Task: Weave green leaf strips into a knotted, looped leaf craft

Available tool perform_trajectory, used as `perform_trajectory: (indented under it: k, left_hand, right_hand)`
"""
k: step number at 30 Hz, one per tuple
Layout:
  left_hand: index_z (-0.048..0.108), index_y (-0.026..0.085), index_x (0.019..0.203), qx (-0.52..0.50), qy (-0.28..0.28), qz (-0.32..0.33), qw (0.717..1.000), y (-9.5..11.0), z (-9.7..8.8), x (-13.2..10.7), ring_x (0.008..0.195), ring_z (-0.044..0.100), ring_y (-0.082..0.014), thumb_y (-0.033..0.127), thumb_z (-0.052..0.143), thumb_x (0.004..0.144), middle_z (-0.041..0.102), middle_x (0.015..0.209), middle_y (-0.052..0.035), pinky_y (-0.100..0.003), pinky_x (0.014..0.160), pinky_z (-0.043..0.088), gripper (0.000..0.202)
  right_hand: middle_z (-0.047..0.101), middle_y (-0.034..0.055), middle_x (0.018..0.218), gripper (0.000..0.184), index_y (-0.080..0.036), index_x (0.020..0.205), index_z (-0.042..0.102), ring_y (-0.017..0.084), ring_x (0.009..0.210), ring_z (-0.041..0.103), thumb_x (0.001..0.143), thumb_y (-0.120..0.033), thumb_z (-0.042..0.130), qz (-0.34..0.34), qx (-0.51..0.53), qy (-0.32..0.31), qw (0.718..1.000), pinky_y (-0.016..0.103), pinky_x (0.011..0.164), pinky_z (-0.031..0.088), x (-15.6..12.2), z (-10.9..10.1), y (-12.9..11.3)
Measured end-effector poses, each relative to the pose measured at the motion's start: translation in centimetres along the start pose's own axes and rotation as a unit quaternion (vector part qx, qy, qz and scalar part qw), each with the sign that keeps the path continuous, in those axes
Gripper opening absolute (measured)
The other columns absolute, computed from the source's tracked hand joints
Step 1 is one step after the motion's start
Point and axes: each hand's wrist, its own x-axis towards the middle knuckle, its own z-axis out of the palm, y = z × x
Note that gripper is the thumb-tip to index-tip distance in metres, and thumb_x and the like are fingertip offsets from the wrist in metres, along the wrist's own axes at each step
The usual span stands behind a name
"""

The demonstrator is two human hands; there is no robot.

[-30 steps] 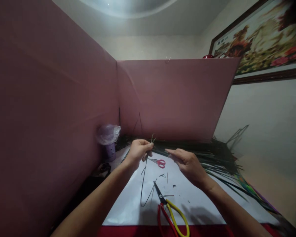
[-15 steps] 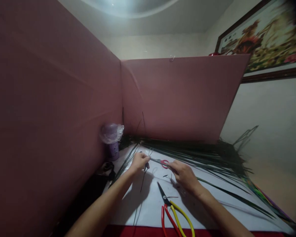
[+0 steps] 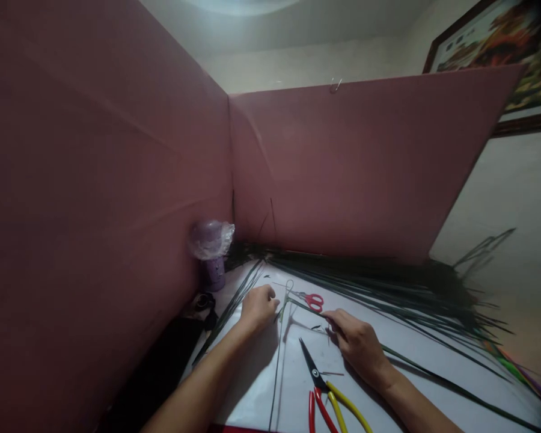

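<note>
My left hand (image 3: 258, 307) rests low on the white sheet (image 3: 388, 367), fingers curled and pinched on a thin green leaf strip (image 3: 285, 300) that bends into a small loop just right of my thumb. My right hand (image 3: 357, 343) lies to the right, fingers closed on the same strip where it runs off to the right. Small red-handled scissors (image 3: 313, 300) lie just beyond the two hands. Black-bladed pliers with red and yellow handles (image 3: 327, 391) lie near me, between my forearms.
A heap of long dark green leaf strips (image 3: 388, 279) lies along the foot of the pink board screen (image 3: 342, 168). A purple cup covered with plastic wrap (image 3: 211, 255) stands in the corner. A dark object (image 3: 201, 304) lies by the left board.
Both hands have dropped from mid-air to the sheet and the strip now lies stretched between them. The view has tilted and shifted left.
</note>
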Motion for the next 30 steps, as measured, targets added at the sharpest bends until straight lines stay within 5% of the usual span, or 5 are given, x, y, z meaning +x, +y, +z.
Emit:
perform_trajectory:
  k: [4, 10, 20, 30]
  left_hand:
    - [0.066, 0.018, 0.076, 0.147, -0.061, 0.015, 0.987, 0.1, 0.1, -0.7, 0.081, 0.060, -0.0213, 0.024, 0.053, 0.069, 0.067, 0.086, -0.0084, -0.028, 0.064, 0.038, 0.016]
    - [0.063, 0.013, 0.085, 0.213, -0.081, 0.060, 0.972, 0.2, 0.5, -1.0, 0.084, 0.060, -0.0238, 0.018, 0.043, 0.076, 0.064, 0.091, -0.0144, -0.029, 0.066, 0.038, 0.022]
    - [0.062, 0.016, 0.083, 0.142, -0.044, 0.035, 0.988, -0.1, 0.7, -1.3, 0.085, 0.058, -0.0244, 0.033, 0.053, 0.076, 0.062, 0.093, -0.0124, -0.030, 0.068, 0.037, 0.021]
    - [0.062, 0.010, 0.078, 0.129, -0.023, 0.033, 0.991, -0.2, 1.4, -1.5, 0.083, 0.058, -0.0271, 0.013, 0.051, 0.069, 0.062, 0.088, -0.0178, -0.031, 0.068, 0.036, 0.015]
  right_hand:
    - [0.065, 0.0049, 0.090, 0.025, -0.019, 0.099, 0.060, 0.018, 0.079, 0.061, 0.084, -0.012, 0.041, 0.001, -0.008, 0.008, 1.000, 0.028, 0.069, 0.045, 0.1, 0.0, 0.1]
    - [0.064, 0.0044, 0.084, 0.024, -0.020, 0.095, 0.062, 0.017, 0.073, 0.060, 0.086, -0.016, 0.040, 0.017, -0.048, 0.003, 0.999, 0.027, 0.065, 0.044, 0.2, -0.1, 0.0]
    - [0.060, 0.0048, 0.081, 0.019, -0.021, 0.085, 0.065, 0.018, 0.072, 0.053, 0.085, -0.016, 0.046, -0.003, -0.126, -0.019, 0.992, 0.029, 0.067, 0.038, 0.0, -0.1, -0.7]
    - [0.060, 0.0059, 0.084, 0.021, -0.020, 0.086, 0.063, 0.019, 0.075, 0.052, 0.089, -0.022, 0.042, -0.012, -0.095, 0.026, 0.995, 0.031, 0.071, 0.038, -0.1, -0.1, -0.7]
